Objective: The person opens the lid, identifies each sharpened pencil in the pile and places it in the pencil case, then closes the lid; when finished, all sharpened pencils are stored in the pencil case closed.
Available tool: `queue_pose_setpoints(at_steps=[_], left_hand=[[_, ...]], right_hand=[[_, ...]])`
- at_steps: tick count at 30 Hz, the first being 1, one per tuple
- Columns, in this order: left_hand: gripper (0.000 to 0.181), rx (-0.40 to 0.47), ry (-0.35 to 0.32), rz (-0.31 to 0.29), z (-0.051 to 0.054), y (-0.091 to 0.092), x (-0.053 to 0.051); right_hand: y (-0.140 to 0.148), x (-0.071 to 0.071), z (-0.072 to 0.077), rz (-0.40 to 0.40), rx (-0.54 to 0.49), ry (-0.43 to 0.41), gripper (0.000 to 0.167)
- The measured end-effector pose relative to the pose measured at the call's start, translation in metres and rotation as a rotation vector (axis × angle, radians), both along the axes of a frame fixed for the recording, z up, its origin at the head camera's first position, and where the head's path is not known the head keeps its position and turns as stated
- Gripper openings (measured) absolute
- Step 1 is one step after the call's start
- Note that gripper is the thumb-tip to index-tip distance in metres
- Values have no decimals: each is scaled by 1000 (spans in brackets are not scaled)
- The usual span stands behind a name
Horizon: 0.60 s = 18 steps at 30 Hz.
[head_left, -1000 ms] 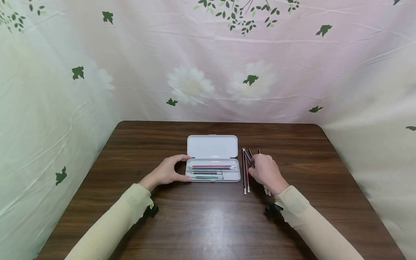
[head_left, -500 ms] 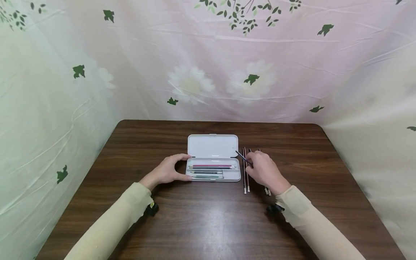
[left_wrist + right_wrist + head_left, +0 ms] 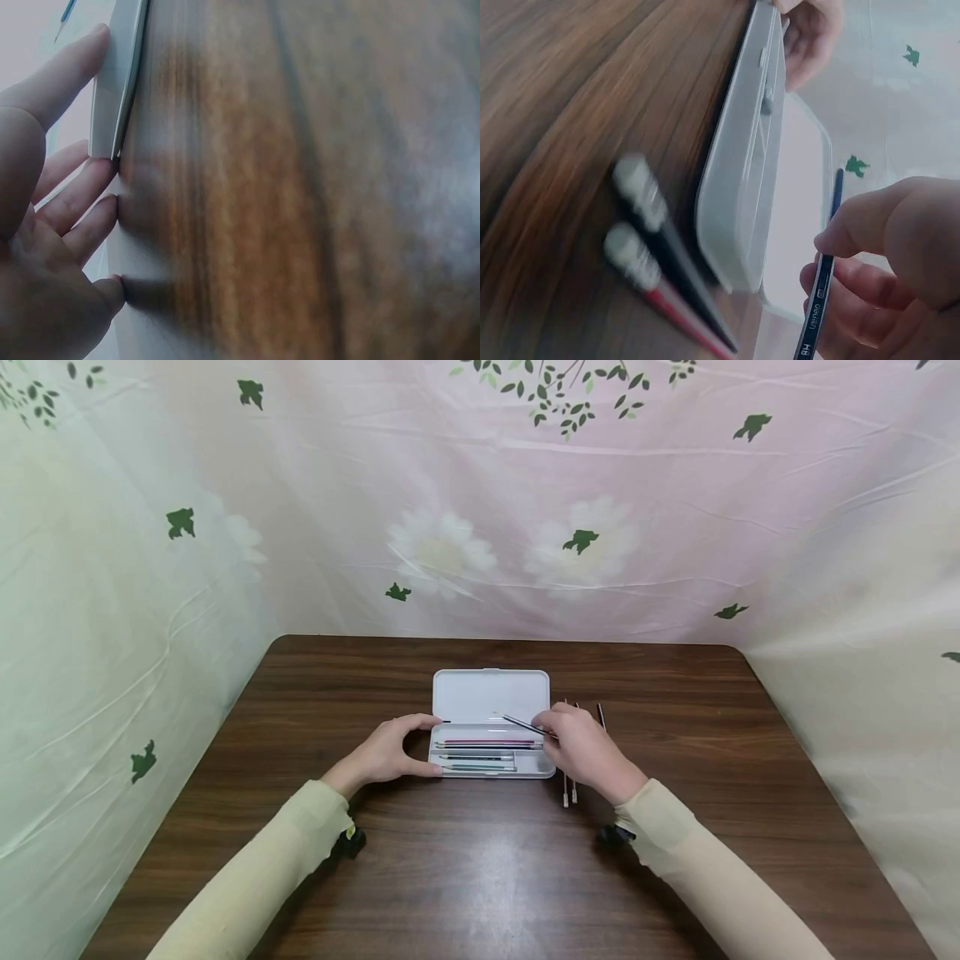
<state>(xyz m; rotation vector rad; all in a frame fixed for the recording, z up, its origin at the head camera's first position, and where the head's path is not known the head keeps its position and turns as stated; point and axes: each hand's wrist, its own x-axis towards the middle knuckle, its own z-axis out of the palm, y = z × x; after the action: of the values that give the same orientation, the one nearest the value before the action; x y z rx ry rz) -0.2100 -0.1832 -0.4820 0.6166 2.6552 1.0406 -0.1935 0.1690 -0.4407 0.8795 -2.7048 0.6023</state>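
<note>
A white pencil case (image 3: 535, 763) lies on the table with its lid (image 3: 491, 693) folded back. Several pencils (image 3: 480, 758) rest inside it, in the rear and front compartments. My left hand (image 3: 384, 752) grips the case's left end, thumb at the front corner and index finger at the back corner. Between thumb and fingers my right hand (image 3: 588, 750) pinches a dark pencil (image 3: 819, 294) printed with "HB". The pencil slants above the right part of the case, its tip pointing left. The right hand partly covers the pencils on the table beneath it.
Right of the case, a black pencil (image 3: 676, 251) and a red pencil (image 3: 681, 309) lie on the wooden table (image 3: 480, 860), white eraser ends toward me. Another dark pencil (image 3: 602, 717) shows beyond the right hand. A patterned cloth (image 3: 480, 510) surrounds the table's back and sides.
My right hand has lifted the dark pencil from beside the case and moved left with it, over the case's right end. The pencil has swung flatter. My left hand stays on the case.
</note>
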Motion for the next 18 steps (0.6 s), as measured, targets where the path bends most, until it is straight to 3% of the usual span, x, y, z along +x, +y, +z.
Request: queue_pose_setpoints(at_steps=[7, 18], left_hand=[[85, 5, -3, -3, 1, 0, 1], [85, 9, -1, -3, -3, -2, 1]], right_hand=[[-24, -4, -4, 125, 69, -1, 28], [-63, -15, -15, 143, 89, -51, 36]])
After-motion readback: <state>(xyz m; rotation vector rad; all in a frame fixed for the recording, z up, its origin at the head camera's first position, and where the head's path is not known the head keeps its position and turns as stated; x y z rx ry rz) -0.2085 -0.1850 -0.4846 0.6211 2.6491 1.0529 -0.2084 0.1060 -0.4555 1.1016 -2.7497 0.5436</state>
